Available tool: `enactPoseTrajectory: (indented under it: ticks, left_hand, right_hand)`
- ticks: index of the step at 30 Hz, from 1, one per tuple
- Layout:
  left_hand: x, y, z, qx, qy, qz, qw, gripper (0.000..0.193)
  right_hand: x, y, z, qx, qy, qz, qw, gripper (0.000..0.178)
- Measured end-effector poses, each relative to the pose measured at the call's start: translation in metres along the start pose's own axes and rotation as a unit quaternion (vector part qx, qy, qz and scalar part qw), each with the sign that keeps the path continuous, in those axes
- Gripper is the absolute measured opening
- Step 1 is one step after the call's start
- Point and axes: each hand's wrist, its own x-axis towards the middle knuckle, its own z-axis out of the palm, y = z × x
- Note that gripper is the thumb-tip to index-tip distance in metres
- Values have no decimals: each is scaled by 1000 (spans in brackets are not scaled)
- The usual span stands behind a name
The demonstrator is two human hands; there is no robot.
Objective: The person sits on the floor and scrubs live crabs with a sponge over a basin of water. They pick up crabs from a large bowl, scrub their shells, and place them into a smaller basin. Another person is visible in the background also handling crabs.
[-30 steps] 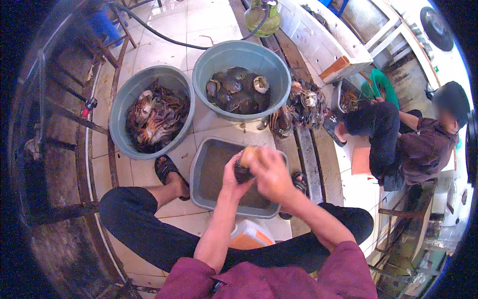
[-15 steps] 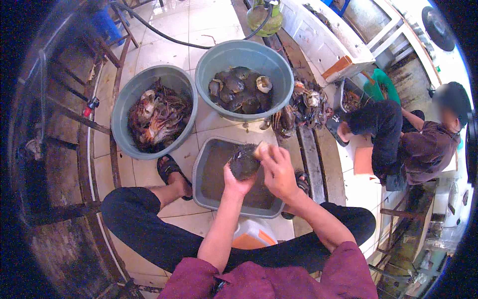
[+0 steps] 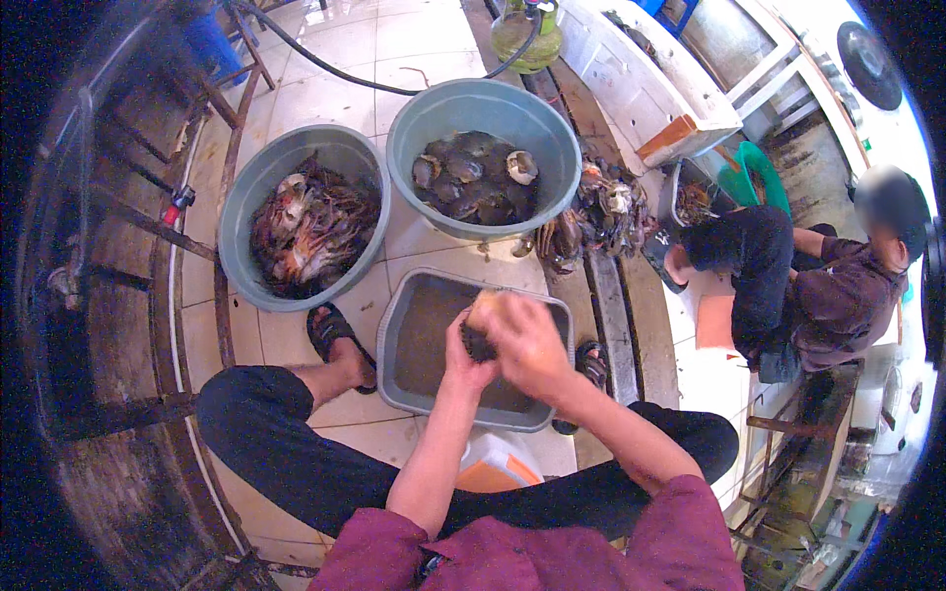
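Over the grey rectangular tub [image 3: 394,389] of murky water, both my hands meet around a dark crab shell [image 3: 478,345]. My left hand [image 3: 467,360] cups the shell from below, its fingers curled around the side. Blurred by motion, my right hand [image 3: 527,340] lies across the top and covers much of it. A small beige block [image 3: 483,309] pokes out from the right fingers against the shell; its exact kind I cannot make out. Beyond the tub, a round blue-grey basin [image 3: 399,163] holds dark crab shells in water.
At the left, another round basin [image 3: 235,236] contains crab legs and pieces. Crab parts [image 3: 616,202] lie heaped beside the far basin. A seated person [image 3: 838,286] is at the right, near a white foam box [image 3: 641,84]. A green gas cylinder [image 3: 525,44] with a black hose stands behind.
My right hand has swung left and down over the shell, carrying the beige block across it. The shell, fully exposed before, is now mostly covered.
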Motion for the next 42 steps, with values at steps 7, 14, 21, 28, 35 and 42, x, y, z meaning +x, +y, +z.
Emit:
enactPoseTrajectory:
  ticks: [7,14,21,28,35,42]
  left_hand:
    - [-13,-2,31,34,96,2,995,31]
    - [15,17,-78,-20,73,41,996,48]
    - [23,32,-173,-64,179,33,981,38]
    - [16,43,-224,-16,253,0,967,39]
    - [18,33,-206,96,331,-8,939,43]
    - [30,37,-214,-28,191,-34,981,42]
  right_hand:
    - [5,-1,-9,27,24,-20,999,34]
    - [-9,11,34,135,-14,49,989,28]
    - [-112,96,160,266,-131,427,854,25]
    - [-157,107,198,97,55,546,830,30]
    - [-92,22,184,335,-84,227,911,23]
    - [-86,61,172,192,-96,358,909,17]
